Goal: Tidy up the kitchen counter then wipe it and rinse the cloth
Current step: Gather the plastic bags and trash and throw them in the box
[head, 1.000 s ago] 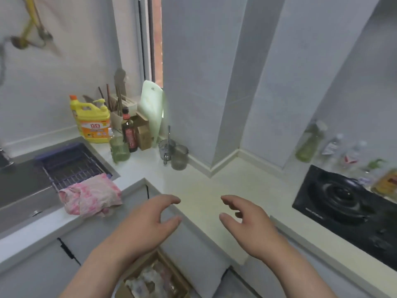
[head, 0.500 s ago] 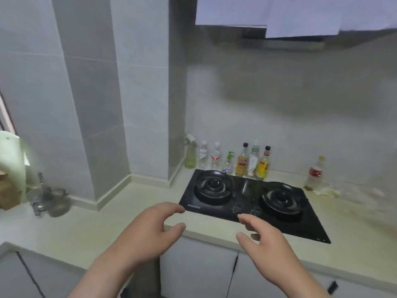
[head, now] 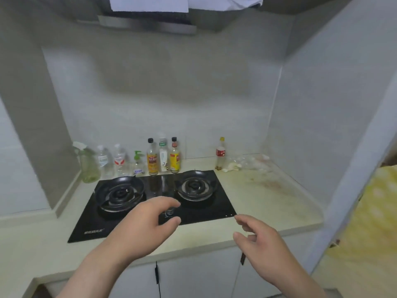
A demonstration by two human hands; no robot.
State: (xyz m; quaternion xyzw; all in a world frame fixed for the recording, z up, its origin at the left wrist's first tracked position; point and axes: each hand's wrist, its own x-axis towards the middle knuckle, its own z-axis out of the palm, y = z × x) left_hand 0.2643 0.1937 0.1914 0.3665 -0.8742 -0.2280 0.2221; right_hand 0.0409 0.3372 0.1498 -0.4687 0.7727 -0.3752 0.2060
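Observation:
The pale kitchen counter [head: 268, 203] carries a black two-burner gas stove [head: 154, 201]. Stains and crumpled clear plastic scraps [head: 247, 164] lie in its back right corner beside a red-labelled bottle [head: 220, 154]. My left hand [head: 146, 229] hovers over the stove's front edge, fingers loosely curved, holding nothing. My right hand [head: 260, 241] hangs above the counter's front edge to the right of the stove, also empty with relaxed fingers. No cloth is in view.
A row of bottles stands behind the stove: a green spray bottle [head: 87, 164], two clear bottles [head: 111, 161], a small pump bottle [head: 138, 163] and three sauce bottles [head: 163, 157]. A range hood [head: 150, 20] hangs above. White cabinet doors [head: 193, 276] lie below. Yellow fabric [head: 369, 222] at right.
My view has swung right, from the sink corner with the pink cloth to the stove. Both hands stayed raised and empty in front of me.

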